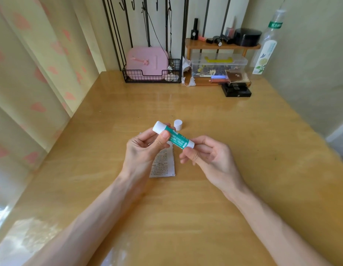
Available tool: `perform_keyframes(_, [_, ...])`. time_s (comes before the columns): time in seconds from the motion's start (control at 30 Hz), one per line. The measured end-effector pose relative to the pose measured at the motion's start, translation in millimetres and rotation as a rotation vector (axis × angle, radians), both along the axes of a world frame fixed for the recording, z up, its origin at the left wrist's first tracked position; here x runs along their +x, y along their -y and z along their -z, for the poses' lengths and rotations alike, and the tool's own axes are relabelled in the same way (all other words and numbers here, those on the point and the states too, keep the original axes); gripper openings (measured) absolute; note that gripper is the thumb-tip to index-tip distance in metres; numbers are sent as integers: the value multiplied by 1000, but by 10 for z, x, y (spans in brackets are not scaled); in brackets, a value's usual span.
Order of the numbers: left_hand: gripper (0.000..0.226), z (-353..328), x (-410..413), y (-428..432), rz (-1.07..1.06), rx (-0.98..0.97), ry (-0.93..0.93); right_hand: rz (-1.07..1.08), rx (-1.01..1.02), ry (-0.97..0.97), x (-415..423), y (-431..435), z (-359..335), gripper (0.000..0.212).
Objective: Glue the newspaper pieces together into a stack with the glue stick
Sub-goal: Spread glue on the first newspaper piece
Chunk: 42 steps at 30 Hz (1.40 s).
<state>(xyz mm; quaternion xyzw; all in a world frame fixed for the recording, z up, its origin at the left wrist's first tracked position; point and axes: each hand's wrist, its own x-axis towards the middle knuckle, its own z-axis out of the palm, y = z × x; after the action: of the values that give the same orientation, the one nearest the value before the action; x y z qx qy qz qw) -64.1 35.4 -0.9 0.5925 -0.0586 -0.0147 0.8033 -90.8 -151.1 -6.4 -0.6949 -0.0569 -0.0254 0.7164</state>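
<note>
Glue stick [175, 137] is held in the air over the table [253, 154], slanted, in both bare hands. Left grip [145, 150] is wrapped around the upper part of the green barrel, with the thumb [164, 140] pressed across the front and the fingers curled behind. Right grip [210, 158] pinches the white lower end between the thumb and fingertips, a narrow hold with the other fingers loosely curled.

The likely reason for this hold is that one hand steadies the barrel while the other turns the base knob to wind the glue out (a judgement; no rotation can be read from one frame). The upper white end points up and away from the person. Whether glue is showing there cannot be told.

Cap [178, 124] stands on the table just behind the hands, off the stick and within easy reach for recapping. Newspaper pieces [164, 166] lie flat on the table directly below the hands, partly hidden by the left grip, so the stick only needs to drop straight down to reach them. How many pieces are there is unclear. Neither grip touches the paper.

Step in hand is probably preparing the stick, with gluing not yet started.
</note>
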Motion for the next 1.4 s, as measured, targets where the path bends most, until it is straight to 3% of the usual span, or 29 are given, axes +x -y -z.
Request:
perform_keyframes(0.2, [28,26,13,-32,55,8,55,-88,-98,-39,17,83,29,32])
perform_keyframes(0.37, [29,40,16,-34,68,-6,44,-210,-37,-150,6,97,21,50])
perform_keyframes(0.47, [30,54,26,-32,61,-12,38,-192,-18,-81,9,46,39,43])
perform_keyframes(0.57, [31,47,24,-30,41,-31,26,-28,-21,56,30,9,81,35])
perform_keyframes(0.73, [42,13,9,-5,73,-59,-14,98,-140,220,19,0,149,22])
perform_keyframes(0.83, [50,10,11,-13,91,-99,-8,13,-142,179,33,13,143,24])
perform_keyframes(1.0, [30,49,20,-35,84,-74,37,-115,-125,64,39,52,103,33])
perform_keyframes(1.07, [31,51,25,-38,60,-61,32,-73,-135,95,38,31,84,24])
perform_keyframes(1.17, [36,41,23,-33,37,-60,13,56,-197,191,37,25,127,32])
perform_keyframes(1.27, [51,23,10,-32,63,-92,11,60,-254,226,13,24,145,23])
perform_keyframes(1.4, [36,11,5,-36,78,-123,18,-120,-140,69,9,51,81,30])
